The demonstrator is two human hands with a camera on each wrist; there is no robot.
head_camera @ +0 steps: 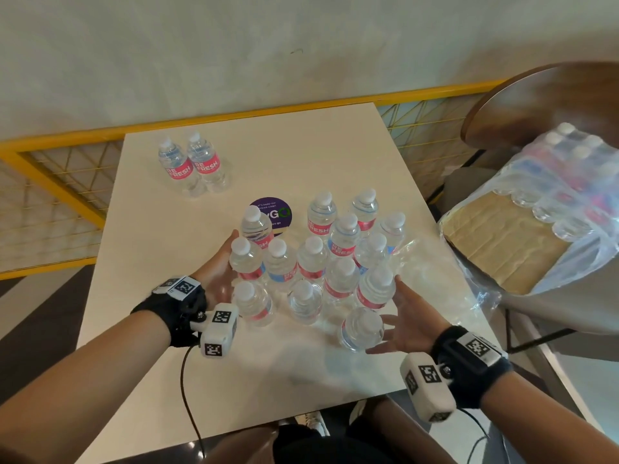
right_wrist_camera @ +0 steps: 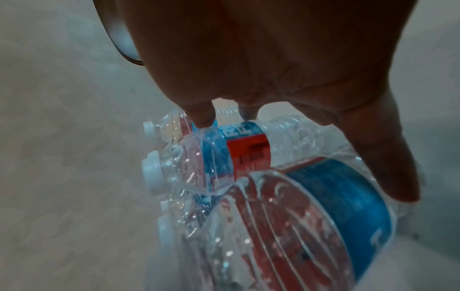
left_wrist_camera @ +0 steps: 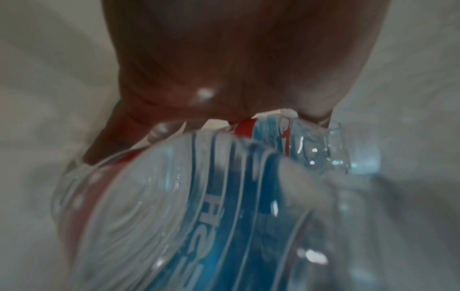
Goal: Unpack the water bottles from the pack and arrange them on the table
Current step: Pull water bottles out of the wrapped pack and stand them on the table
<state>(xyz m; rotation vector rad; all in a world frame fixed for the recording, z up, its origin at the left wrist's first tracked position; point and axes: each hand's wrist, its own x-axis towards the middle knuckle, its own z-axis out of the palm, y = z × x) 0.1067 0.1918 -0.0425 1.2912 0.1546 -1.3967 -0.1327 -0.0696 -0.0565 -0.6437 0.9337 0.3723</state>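
Several small clear water bottles [head_camera: 313,262] with red and blue labels stand clustered mid-table. My left hand [head_camera: 219,262] lies flat against the cluster's left side, fingers straight along a bottle [head_camera: 246,259]. In the left wrist view the palm [left_wrist_camera: 224,69] is behind a labelled bottle [left_wrist_camera: 199,216]. My right hand [head_camera: 402,309] is spread at the cluster's right side, touching the nearest bottles [head_camera: 363,326]. Its fingers [right_wrist_camera: 373,147] reach over bottles [right_wrist_camera: 248,153]. Two more bottles [head_camera: 192,165] stand apart at the far left. Empty plastic wrap [head_camera: 432,262] lies to the right.
A purple round sticker [head_camera: 279,212] is on the white table [head_camera: 167,262] behind the cluster. A wrapped pack of bottles [head_camera: 562,185] rests on cardboard on a chair to the right. A yellow mesh rail [head_camera: 67,182] runs behind the table.
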